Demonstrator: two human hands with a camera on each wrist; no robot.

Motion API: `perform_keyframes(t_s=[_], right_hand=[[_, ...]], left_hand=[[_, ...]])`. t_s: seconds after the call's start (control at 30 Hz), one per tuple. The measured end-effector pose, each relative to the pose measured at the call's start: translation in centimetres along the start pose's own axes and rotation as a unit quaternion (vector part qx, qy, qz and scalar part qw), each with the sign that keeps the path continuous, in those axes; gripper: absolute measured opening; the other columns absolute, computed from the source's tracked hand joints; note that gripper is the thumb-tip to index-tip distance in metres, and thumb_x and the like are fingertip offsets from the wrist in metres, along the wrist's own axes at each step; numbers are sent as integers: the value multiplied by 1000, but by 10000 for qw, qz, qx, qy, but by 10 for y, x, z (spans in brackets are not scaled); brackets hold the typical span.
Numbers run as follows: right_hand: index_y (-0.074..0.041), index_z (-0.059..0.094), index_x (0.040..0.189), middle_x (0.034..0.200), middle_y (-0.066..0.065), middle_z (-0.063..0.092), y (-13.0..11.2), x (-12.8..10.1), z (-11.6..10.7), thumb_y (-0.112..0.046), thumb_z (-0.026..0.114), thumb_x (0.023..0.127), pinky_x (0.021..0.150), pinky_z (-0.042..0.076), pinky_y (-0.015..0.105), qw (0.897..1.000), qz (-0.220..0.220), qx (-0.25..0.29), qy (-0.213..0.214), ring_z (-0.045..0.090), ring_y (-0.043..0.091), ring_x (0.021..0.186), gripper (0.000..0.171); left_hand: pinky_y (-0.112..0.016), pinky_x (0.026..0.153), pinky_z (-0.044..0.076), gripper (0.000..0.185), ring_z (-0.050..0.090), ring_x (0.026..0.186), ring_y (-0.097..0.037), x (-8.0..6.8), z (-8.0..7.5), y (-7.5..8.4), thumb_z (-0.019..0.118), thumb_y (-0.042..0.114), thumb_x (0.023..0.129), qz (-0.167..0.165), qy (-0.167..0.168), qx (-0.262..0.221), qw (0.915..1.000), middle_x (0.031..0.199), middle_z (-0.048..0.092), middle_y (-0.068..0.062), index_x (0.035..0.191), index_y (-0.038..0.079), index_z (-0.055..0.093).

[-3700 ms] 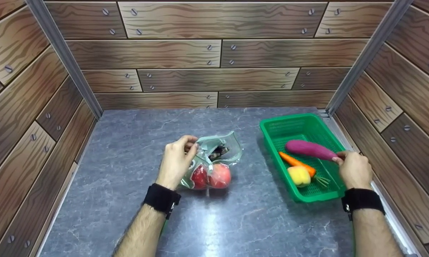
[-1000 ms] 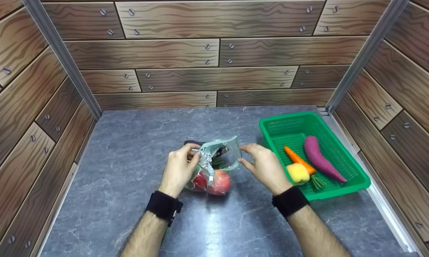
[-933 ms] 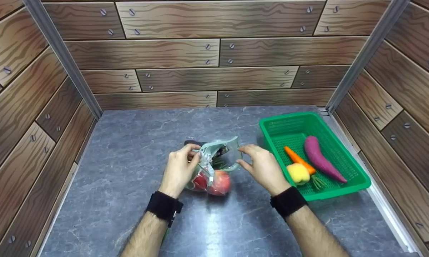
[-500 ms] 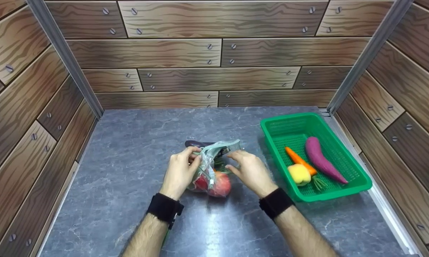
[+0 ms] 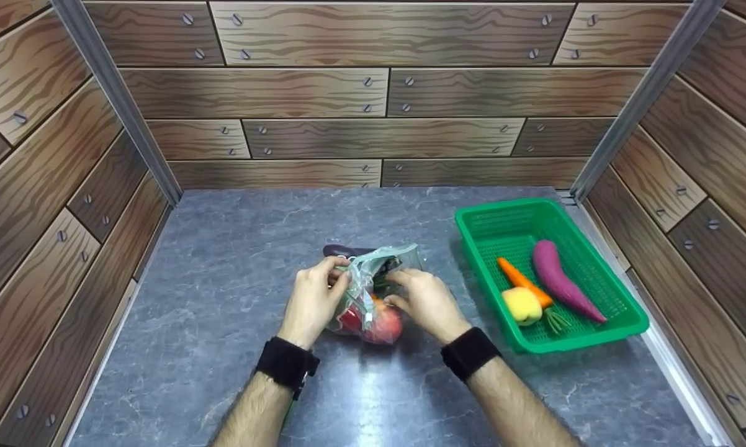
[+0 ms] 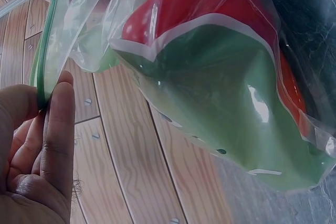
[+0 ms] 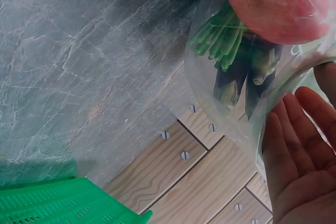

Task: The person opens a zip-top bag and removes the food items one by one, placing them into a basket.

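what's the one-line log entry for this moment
left hand: pinches bag rim | right hand: on bag mouth, grip unclear | bag: apples inside | basket: carrot, sweet potato, yellow pepper

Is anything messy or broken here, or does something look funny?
Nothing looks spilled or broken. One small oddity: a dark vegetable pokes out behind the clear bag that both hands hold, the left hand and the right hand. The carrot lies tidily in the green basket.

right hand [image 5: 427, 302] hides the bag [image 5: 373, 279] mouth at frame centre; dark item [image 5: 342, 251] behind mostly covered; left hand [image 6: 37, 156] cut off lower left.
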State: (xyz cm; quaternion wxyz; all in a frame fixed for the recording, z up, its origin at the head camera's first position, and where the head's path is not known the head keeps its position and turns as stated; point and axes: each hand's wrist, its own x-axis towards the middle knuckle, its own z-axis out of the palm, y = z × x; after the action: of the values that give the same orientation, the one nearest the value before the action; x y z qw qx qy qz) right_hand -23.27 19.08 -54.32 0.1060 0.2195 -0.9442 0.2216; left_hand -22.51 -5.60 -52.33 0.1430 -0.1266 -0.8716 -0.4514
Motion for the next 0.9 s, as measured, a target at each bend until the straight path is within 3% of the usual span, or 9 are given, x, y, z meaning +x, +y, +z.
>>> perform_keyframes(t_s=[0.23,0.5,0.77,0.9], right_hand=[[0,81,137,132,23,86,-1,-2,-2,-14,99,93,105,73,56,9982,-3,241,-543,85,42,119,49],[8,74,147,137,26,84,4,-5,2,-10,98,95,106,73,52,9893,-514,418,-1301,85,40,121,60],[4,72,151,141,22,83,6,-9,8,-15,100,92,109,72,53,9830,-671,313,-1682,84,38,125,68],[-4,72,152,143,18,84,4,-9,12,-17,100,91,110,71,53,9823,-750,338,-1683,84,36,126,69]], left_hand=[[-37,77,72,16,84,86,-18,0,1,0,79,9,110,9,-28,50,10000,98,90,-6,125,8,85],[-34,76,71,16,85,87,-19,-2,2,-4,78,5,110,16,-64,-20,10000,98,90,-8,125,5,85],[-32,73,71,17,85,87,-19,-4,6,-10,78,6,110,13,-144,-41,9999,97,90,-8,125,6,85],[-34,75,73,16,86,87,-20,-5,8,-12,79,6,109,14,-163,-11,9999,97,90,-9,124,6,85]])
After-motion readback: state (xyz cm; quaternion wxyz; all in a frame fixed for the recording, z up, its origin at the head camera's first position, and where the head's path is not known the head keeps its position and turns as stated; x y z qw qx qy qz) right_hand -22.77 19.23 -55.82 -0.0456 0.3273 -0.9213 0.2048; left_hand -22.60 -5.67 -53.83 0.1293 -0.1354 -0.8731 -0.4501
